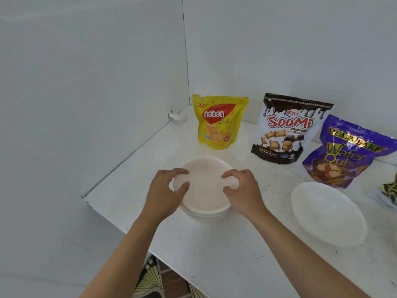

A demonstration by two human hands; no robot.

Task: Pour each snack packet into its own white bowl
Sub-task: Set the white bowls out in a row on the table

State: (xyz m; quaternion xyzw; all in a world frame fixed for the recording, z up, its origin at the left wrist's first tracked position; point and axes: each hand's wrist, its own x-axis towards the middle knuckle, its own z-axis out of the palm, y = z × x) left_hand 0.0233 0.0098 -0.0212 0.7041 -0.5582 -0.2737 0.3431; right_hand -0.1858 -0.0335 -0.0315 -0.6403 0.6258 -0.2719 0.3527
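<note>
A stack of white bowls (205, 190) sits in the middle of the white table. My left hand (165, 190) grips the top bowl's left rim, thumb and fingers curled over it. My right hand (240, 188) pinches the right rim the same way. Another single white bowl (328, 214) rests to the right. Three snack packets stand upright along the back: a yellow Nabati Bites packet (219, 123), a white-and-brown Soomi packet (287, 130), and a purple Wafer Cubes packet (348, 151).
White walls close in at the left and back, meeting in a corner (187, 100). The table's left edge (103, 209) drops off to a patterned floor (154, 280). A patterned object (390, 190) pokes in at the right edge.
</note>
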